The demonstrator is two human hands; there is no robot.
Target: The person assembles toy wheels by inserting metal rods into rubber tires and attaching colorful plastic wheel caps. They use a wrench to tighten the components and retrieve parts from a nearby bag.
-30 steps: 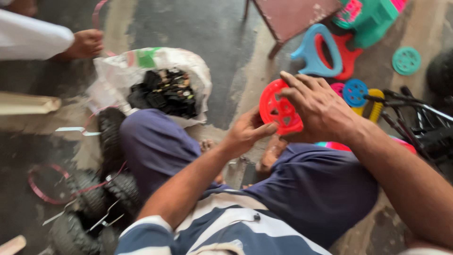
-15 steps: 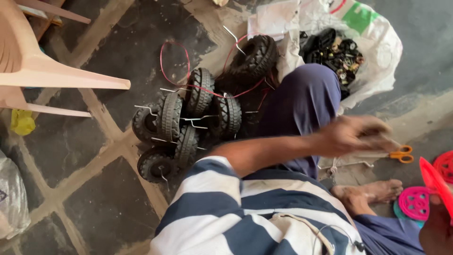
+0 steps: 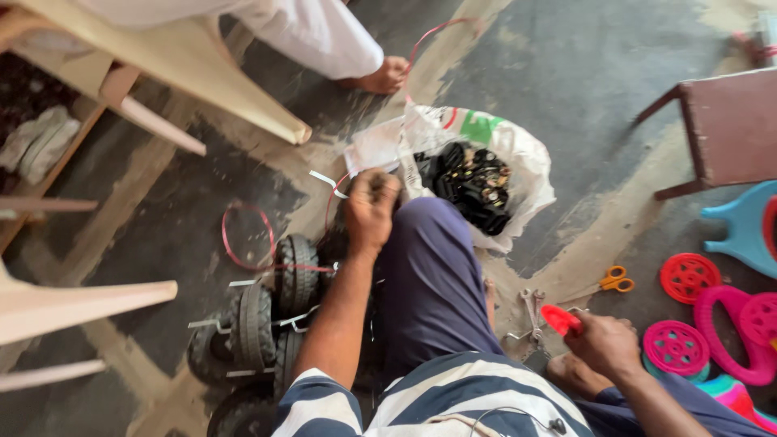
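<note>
The left hand [image 3: 371,212] is reaching out at twelve o'clock from the knee, its fingers curling shut over something dark that I cannot make out, just beside the white sack of black parts [image 3: 469,184] and above the black rubber wheels [image 3: 275,311] at nine o'clock. The right hand [image 3: 603,346] is gripping a red plastic piece [image 3: 560,319], fingers closing around it, near the orange scissors [image 3: 615,280] at one o'clock.

Beside the white bag [image 3: 518,154], the left hand [image 3: 371,212] reaches over black wheels [image 3: 275,311]; the right hand [image 3: 603,344] grips a red piece [image 3: 560,319].
</note>
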